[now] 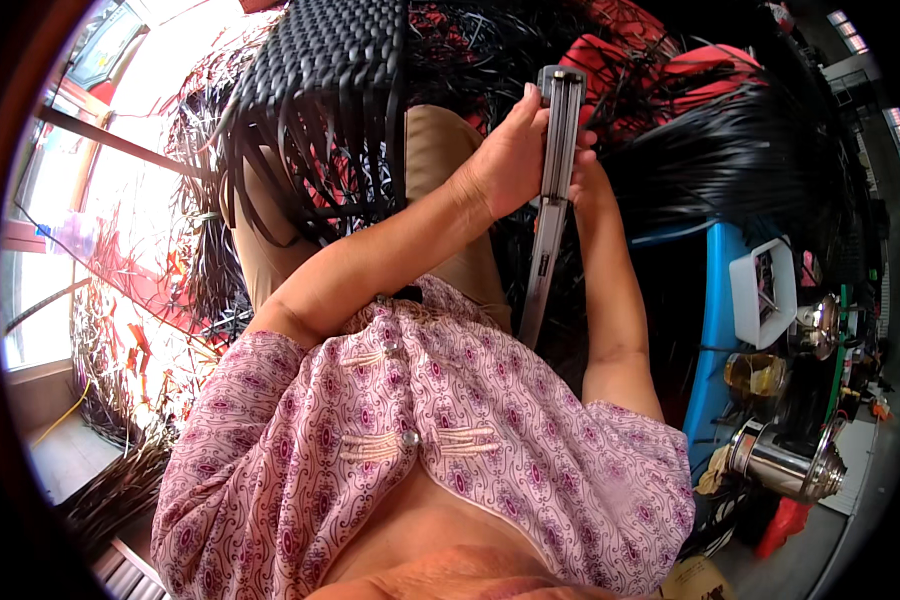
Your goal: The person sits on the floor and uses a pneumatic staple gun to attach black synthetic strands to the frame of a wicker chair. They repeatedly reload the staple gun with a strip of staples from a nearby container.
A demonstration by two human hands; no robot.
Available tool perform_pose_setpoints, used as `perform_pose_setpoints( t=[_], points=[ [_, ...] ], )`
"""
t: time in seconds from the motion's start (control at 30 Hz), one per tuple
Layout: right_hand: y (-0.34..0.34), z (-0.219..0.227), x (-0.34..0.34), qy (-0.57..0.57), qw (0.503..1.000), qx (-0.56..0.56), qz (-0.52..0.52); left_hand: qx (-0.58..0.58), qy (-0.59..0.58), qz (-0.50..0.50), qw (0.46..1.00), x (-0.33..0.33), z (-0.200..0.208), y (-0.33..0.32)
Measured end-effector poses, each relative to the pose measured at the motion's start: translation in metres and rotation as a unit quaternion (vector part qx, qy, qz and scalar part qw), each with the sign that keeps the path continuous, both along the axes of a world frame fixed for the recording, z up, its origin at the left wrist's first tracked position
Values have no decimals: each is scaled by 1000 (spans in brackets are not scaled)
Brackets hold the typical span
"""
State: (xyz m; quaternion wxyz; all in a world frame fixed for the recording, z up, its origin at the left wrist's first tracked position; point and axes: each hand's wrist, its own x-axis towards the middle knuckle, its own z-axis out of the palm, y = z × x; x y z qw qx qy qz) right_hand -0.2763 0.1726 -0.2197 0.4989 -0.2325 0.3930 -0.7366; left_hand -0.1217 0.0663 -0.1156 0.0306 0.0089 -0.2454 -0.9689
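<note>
My left hand point(513, 158) grips the left side of a long grey metal tool that looks like a staple gun point(562, 130), with the thumb lying up along its upper end. From the other side, my right hand point(587, 178) is closed on it too; part of that hand is hidden behind the tool. A grooved track runs along the tool's face, and a narrower section reaches down toward my lap. To the left, over my knee, lies a black woven panel point(320, 55) with loose strips point(305, 150) hanging from its edge.
Loose black strips point(740, 150) fan out at the right over red material point(710, 62). On the far right a blue edge point(722, 300) stands beside a white plastic frame point(763, 293), a glass jar point(753, 376) and a shiny metal flask point(785, 460). More strips pile up at left.
</note>
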Motion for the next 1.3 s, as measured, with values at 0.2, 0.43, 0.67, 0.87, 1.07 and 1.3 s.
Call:
perform_pose_setpoints(
  t=[0.2,0.43,0.67,0.87,1.07,1.3],
  points=[
    [13,6,10,109,993,19,-45,-49,8,3,999,-3,-11,11],
    [3,15,16,61,982,125,-131,-133,-55,21,989,-14,-17,12],
    [76,63,-29,558,668,309,-384,-93,-92,-11,991,-36,-41,15],
    [283,112,-162,544,462,376,-590,-46,-121,8,992,-40,-91,1],
    [451,84,-270,387,456,513,-616,-25,-163,-6,986,-43,-120,-4],
    [441,65,-280,296,529,552,-572,-4,-195,-6,981,-47,-149,-10]
  ],
)
